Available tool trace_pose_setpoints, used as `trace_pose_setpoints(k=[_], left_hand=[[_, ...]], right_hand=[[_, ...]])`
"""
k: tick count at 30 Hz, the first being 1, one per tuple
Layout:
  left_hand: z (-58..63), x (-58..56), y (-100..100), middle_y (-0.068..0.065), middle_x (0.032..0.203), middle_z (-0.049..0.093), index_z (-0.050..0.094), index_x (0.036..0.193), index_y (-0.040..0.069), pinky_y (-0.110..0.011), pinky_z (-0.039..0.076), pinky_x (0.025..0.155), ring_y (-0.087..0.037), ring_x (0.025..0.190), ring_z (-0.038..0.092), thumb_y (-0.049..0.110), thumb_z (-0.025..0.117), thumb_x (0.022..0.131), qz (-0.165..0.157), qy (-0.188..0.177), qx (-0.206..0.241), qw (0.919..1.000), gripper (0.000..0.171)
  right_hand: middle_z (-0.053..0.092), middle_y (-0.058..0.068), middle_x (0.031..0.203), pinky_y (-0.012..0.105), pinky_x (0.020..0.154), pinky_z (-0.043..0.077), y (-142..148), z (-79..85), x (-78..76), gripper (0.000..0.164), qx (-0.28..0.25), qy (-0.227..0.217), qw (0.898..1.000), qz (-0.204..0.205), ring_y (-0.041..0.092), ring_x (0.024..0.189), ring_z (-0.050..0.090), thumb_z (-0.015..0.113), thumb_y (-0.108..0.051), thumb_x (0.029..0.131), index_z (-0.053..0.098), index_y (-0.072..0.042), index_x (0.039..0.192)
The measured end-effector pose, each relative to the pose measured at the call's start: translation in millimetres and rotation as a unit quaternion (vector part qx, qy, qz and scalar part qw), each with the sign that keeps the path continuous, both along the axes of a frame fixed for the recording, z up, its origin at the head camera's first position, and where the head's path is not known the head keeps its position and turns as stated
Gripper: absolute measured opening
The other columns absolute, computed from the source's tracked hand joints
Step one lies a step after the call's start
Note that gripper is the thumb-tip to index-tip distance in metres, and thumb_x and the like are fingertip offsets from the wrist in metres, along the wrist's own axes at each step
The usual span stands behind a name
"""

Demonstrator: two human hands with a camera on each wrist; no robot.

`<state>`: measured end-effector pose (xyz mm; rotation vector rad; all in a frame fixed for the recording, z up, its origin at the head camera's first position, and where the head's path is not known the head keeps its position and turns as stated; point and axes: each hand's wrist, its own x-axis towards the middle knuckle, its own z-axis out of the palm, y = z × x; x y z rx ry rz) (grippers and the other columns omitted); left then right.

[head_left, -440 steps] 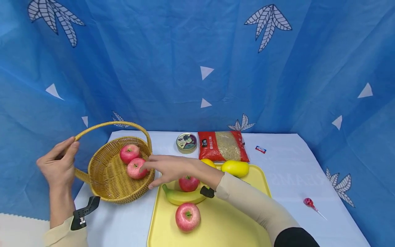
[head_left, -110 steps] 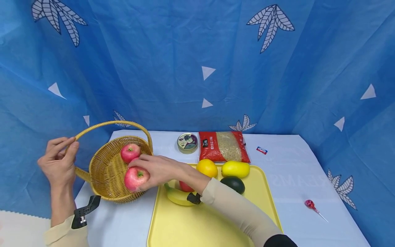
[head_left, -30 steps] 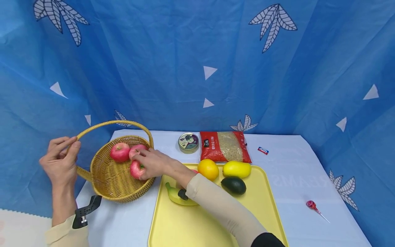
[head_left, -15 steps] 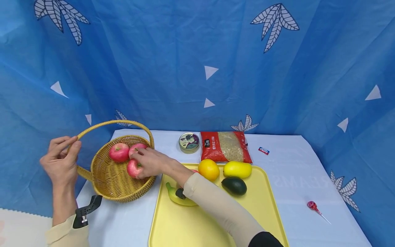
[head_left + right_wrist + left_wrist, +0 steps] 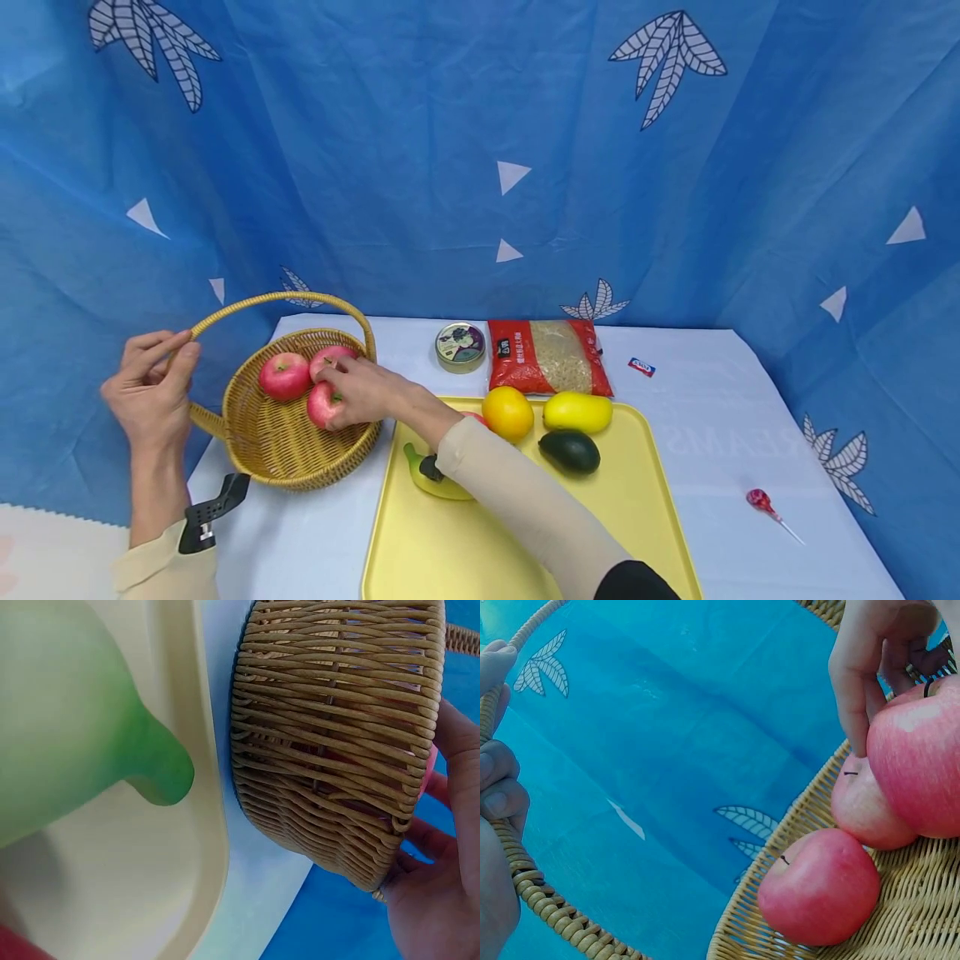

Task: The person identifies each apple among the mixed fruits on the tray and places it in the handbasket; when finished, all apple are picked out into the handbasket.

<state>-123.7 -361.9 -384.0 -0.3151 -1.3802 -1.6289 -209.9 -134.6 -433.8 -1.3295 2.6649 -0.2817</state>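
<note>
My left hand (image 5: 150, 387) grips the arched handle of the woven basket (image 5: 273, 446) at its left side. The handle's braided strands show beside the curled fingers in the left wrist view. My right hand (image 5: 371, 392) holds a red apple (image 5: 322, 406) inside the basket, near its right rim. Two more red apples lie there: one (image 5: 284, 377) to the left, another (image 5: 332, 358) at the back, partly covered by the fingers. The held apple (image 5: 922, 761) overlaps the back one in the left wrist view. From the right wrist, the basket wall hides most of it.
Right of the basket, a yellow tray (image 5: 480, 550) bears a banana (image 5: 450, 490), an orange (image 5: 507, 414), a yellow mango-like fruit (image 5: 577, 412), a dark green avocado (image 5: 570, 452) and a half-hidden red apple (image 5: 476, 417). Behind are a round tin (image 5: 460, 346) and a red food bag (image 5: 551, 358); a lollipop (image 5: 761, 502) lies right.
The apple from the tray's front is now in the basket, in my right hand. Over the last second that hand edged left with it, and the left apple shifted left. My left hand keeps the handle.
</note>
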Motion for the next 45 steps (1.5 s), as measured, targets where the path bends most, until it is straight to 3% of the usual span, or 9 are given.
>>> trace_pose_setpoints(k=[8, 17, 25, 37, 45], left_hand=[[-1.0, 0.0, -0.8, -0.012, 0.095, 0.064, 0.064, 0.100, -0.028, -0.014, 0.033, 0.046, -0.008, 0.051, 0.044, -0.020, 0.069, 0.082, 0.003, -0.001, 0.001, 1.0000, 0.020], [-1.5, -1.2, -1.7, -0.012, 0.095, 0.064, 0.064, 0.100, -0.028, -0.014, 0.033, 0.046, -0.008, 0.050, 0.044, -0.020, 0.069, 0.082, -0.001, 0.001, -0.001, 1.0000, 0.020], [-1.0, -0.2, -0.1, -0.012, 0.095, 0.064, 0.064, 0.100, -0.028, -0.014, 0.034, 0.047, -0.008, 0.052, 0.045, -0.021, 0.069, 0.082, 0.001, 0.003, 0.000, 1.0000, 0.019], [-1.5, -0.1, -0.1, -0.011, 0.094, 0.064, 0.064, 0.100, -0.027, -0.014, 0.034, 0.047, -0.009, 0.054, 0.045, -0.020, 0.068, 0.083, 0.004, -0.004, 0.001, 1.0000, 0.019], [-1.8, 0.1, -0.8, -0.011, 0.095, 0.064, 0.064, 0.100, -0.028, -0.014, 0.036, 0.048, -0.008, 0.052, 0.046, -0.020, 0.069, 0.083, 0.004, 0.001, -0.004, 1.0000, 0.020]], right_hand=[[0.042, -0.001, 0.144, 0.025, 0.102, 0.043, -2.8, -0.8, -0.5, 0.076, 0.012, -0.006, 1.000, 0.001, 0.011, 0.119, 0.051, 0.072, -0.062, 0.084, 0.043, -0.033, 0.148], [0.044, 0.000, 0.143, 0.024, 0.098, 0.045, -2.7, 2.5, -2.5, 0.060, 0.026, -0.020, 0.999, 0.018, 0.009, 0.113, 0.054, 0.073, -0.045, 0.090, 0.050, -0.035, 0.144], [0.044, -0.001, 0.141, 0.024, 0.097, 0.046, -2.5, 1.3, -0.3, 0.060, 0.044, 0.006, 0.999, 0.012, 0.010, 0.113, 0.054, 0.071, -0.044, 0.091, 0.046, -0.036, 0.145], [0.040, 0.000, 0.147, 0.024, 0.102, 0.044, 1.6, 3.7, 1.5, 0.066, 0.024, -0.017, 1.000, -0.004, 0.011, 0.125, 0.050, 0.076, -0.046, 0.087, 0.047, -0.035, 0.145], [0.043, -0.002, 0.139, 0.020, 0.099, 0.043, 4.6, 5.6, 0.1, 0.061, -0.002, -0.024, 1.000, 0.009, 0.007, 0.117, 0.049, 0.078, -0.041, 0.087, 0.051, -0.033, 0.141]])
